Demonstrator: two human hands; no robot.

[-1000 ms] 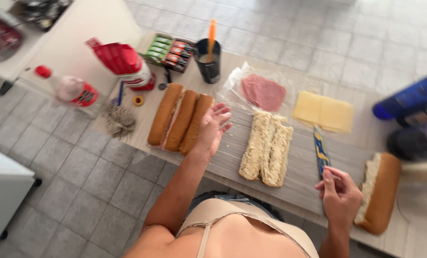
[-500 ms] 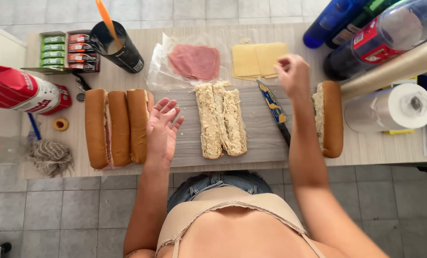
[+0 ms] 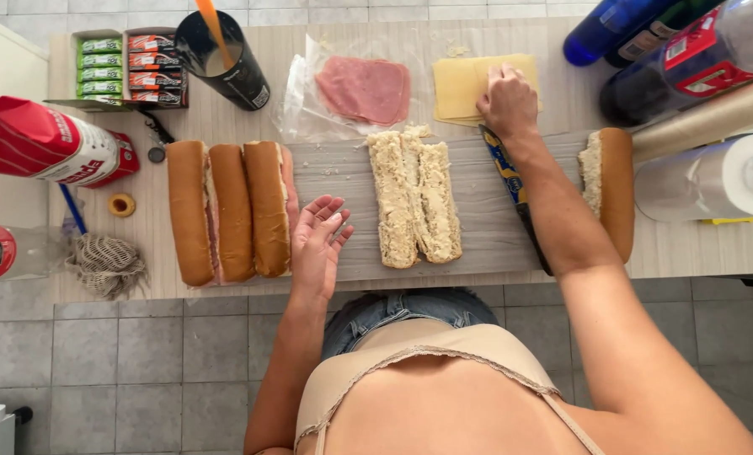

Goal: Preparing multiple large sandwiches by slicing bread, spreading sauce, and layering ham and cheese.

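Seen from above, a person stands at a pale wooden table on a grey tiled floor. Nearest the body, the left hand hovers palm up just over the table's near edge, fingers spread and loose, holding nothing. It sits just beside three closed long bread rolls lying side by side, with pink filling showing at their seams.

To the right of that hand lies an opened roll, its two halves laid flat, cut sides up and coated in a pale crumbly spread. Further right, under the outstretched right forearm, a knife with a blue and yellow handle rests on the table. Beyond it, near the table's right end, another opened roll lies on its side with spread on the cut face, next to a roll of paper towel.

The right hand reaches to the far side of the table, fingers curled down onto a stack of yellow cheese slices; whether it has pinched a slice cannot be told. Just left of the cheese, pink ham slices lie on a clear plastic bag.

At the far left stand a black cup holding an orange stick and a box of green and red packets. A red and white bag lies at the left edge. Dark bottles lie at the far right corner.
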